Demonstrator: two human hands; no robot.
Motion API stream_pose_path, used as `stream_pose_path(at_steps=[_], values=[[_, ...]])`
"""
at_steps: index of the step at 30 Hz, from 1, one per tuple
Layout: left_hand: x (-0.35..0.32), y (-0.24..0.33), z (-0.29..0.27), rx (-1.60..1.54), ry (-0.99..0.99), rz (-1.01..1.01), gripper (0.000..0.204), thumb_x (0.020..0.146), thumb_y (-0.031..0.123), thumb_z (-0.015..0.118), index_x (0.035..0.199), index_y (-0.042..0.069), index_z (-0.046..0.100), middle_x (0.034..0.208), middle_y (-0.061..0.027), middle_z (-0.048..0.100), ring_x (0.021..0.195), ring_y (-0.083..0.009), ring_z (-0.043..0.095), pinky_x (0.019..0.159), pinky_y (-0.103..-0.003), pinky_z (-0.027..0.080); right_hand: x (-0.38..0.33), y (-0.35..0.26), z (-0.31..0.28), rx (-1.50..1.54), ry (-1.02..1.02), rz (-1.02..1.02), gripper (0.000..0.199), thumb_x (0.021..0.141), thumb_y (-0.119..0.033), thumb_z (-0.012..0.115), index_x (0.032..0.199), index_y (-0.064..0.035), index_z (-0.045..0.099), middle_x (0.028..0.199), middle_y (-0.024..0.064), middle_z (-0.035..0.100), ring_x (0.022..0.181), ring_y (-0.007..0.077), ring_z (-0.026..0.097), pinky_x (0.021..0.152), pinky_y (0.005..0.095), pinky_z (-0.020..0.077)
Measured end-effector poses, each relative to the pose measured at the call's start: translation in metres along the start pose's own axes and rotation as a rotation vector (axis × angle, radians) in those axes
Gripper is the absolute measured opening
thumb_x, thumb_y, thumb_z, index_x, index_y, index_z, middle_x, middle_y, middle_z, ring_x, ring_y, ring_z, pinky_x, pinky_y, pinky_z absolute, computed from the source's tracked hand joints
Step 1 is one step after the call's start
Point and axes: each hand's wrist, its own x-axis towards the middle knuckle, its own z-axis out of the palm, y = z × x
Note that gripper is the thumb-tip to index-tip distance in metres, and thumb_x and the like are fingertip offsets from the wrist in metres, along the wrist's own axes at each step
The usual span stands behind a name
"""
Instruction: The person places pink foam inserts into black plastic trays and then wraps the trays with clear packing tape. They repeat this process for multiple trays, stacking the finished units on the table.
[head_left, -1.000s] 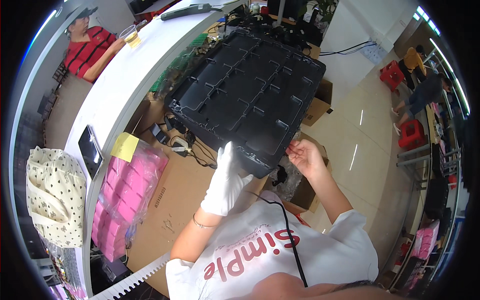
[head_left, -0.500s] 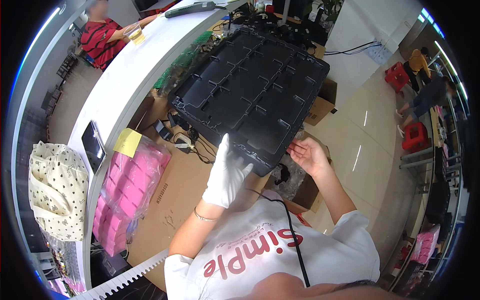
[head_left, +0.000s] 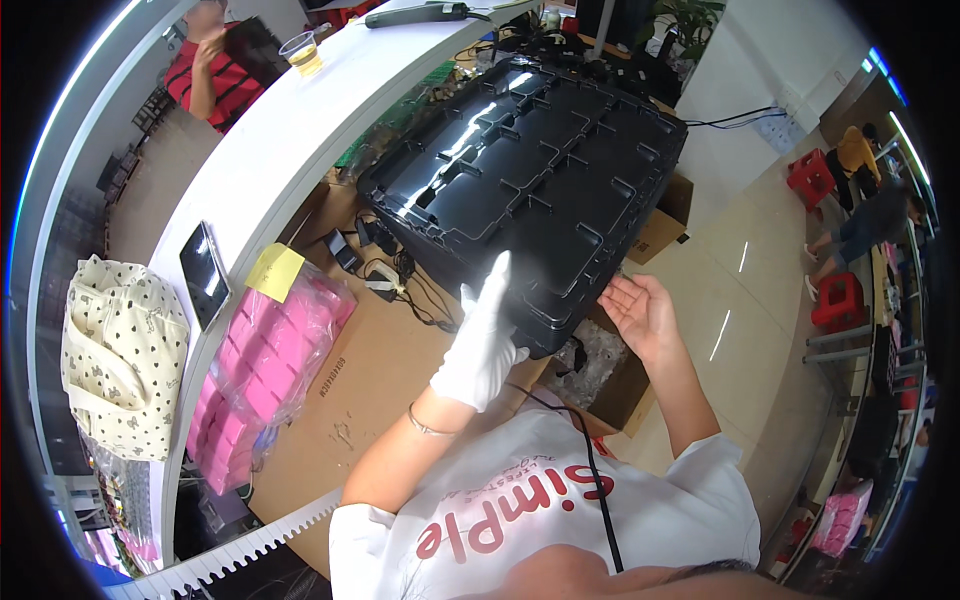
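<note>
And here's the big black crate (head_left: pixel 520 170), just inside the long white surface (head_left: pixel 260 150), moulded top facing up. The gloved left hand (head_left: pixel 480 345) is at its near edge, fingers stretched out, unclenched; the bare right hand (head_left: pixel 640 315) sits just by the right side, palm showing, fingers loosely curled. Touching the wall there? I can't tell. That's the worry: with neither of the hands wrapped around it, a lopsided push could make the crate skid or tip, and the glove could slide on that glossy top. Watch the tangled cables (head_left: pixel 405 285) near the left wall, a likely snag, and the black cord (head_left: pixel 590 440) down the person's front! Now, room: the left looks tight, with pink packs (head_left: pixel 270 360) alongside and a phone (head_left: pixel 205 275) near the surface's edge. On the right, an open cardboard box (head_left: pixel 627 385), then pale floor (head_left: pixel 740 300), giving more swing.
</note>
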Motion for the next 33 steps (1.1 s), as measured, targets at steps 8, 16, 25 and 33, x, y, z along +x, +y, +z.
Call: stream_pose_path(at_steps=[8,16,25,33], values=[[0.015,0.01,-0.01,-0.037,0.023,0.015,0.034,0.084,0.036,0.062,0.107,0.011,0.057,0.105,-0.0059,0.06,0.098,-0.0222,0.061,0.088,-0.043,0.05,-0.004,0.006,-0.006,-0.05,-0.012,0.037,0.039,0.083,-0.015,0.047,0.113,0.0102,0.049,0.105,0.0183,0.052,0.102,0.0277,0.053,0.102,0.0414,0.0438],[-0.005,0.013,-0.06,-0.073,0.115,0.122,0.01,0.082,0.008,0.056,0.089,0.003,0.059,0.091,-0.0059,0.061,0.089,-0.0197,0.061,0.083,-0.038,0.052,-0.008,0.027,-0.012,-0.105,-0.141,0.238,0.051,0.094,-0.033,0.039,0.117,0.0111,0.05,0.106,0.0244,0.056,0.107,0.0353,0.055,0.102,0.0464,0.0421],[-0.096,-0.023,-0.152,-0.065,0.213,0.081,0.047,0.075,-0.001,0.054,0.12,0.003,0.044,0.082,-0.011,0.065,0.072,-0.0164,0.064,0.068,-0.025,0.054,0.028,-0.034,-0.054,-0.28,-0.071,-0.062,0.045,0.097,-0.035,0.044,0.127,-0.0023,0.051,0.116,0.0117,0.061,0.102,0.0239,0.061,0.089,0.0378,0.0508],[-0.104,-0.083,-0.207,-0.224,0.245,0.242,0.045,0.072,-0.001,0.05,0.118,-0.003,0.049,0.078,-0.0104,0.064,0.074,-0.0148,0.063,0.07,-0.028,0.055,0.027,-0.035,-0.034,-0.574,-0.22,-0.045,0.055,0.097,-0.046,0.04,0.128,-0.0013,0.051,0.116,0.0098,0.062,0.099,0.0194,0.062,0.086,0.0302,0.0509]])
